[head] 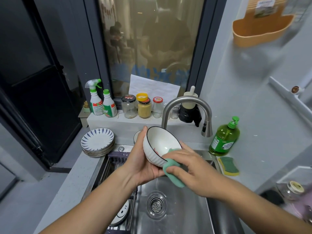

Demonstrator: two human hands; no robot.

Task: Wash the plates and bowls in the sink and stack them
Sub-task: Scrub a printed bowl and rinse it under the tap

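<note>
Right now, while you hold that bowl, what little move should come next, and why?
Probably slide the sponge round the bowl: the right hand presses it on the near rim only, while the left hand holds the bowl tilted above the sink.

White dish [137, 137] mostly hidden behind the left hand [143, 162] (only its rim shows)

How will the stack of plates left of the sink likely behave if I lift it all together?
Probably heavy: the stack of plates holds several plates that look ceramic. Their glazed faces look smooth, so they may slide on each other if tilted. Likely fragile, so lift it level.
</note>
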